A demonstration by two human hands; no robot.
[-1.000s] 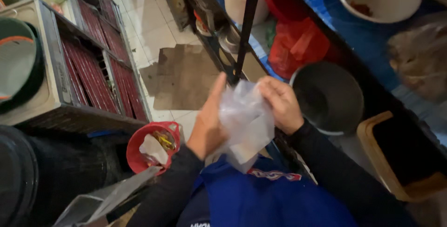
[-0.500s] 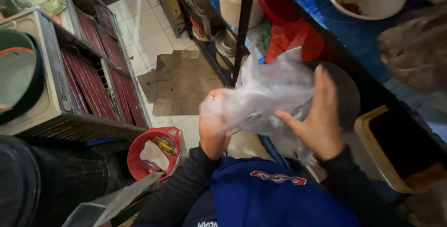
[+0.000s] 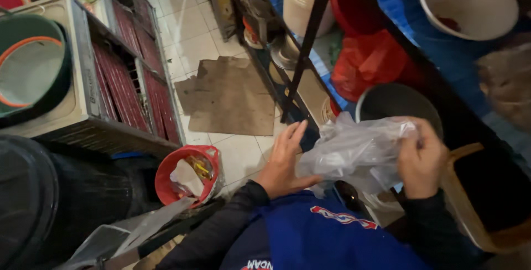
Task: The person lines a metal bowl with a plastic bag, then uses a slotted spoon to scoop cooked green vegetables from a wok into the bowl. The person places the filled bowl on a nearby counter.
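right hand [image 3: 421,159] pinches crumpled clear plastic bag [image 3: 357,151]; left hand [image 3: 286,159] open, fingers spread, touching the bag's side.

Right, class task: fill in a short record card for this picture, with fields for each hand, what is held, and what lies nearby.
left hand: open, fingers spread, palm against the bag's side
right hand: pinching the bag's upper edge
held thing: clear plastic bag, crumpled
below left: red bucket with scraps
floor: flattened cardboard on white tiles
shelf above: white bowl
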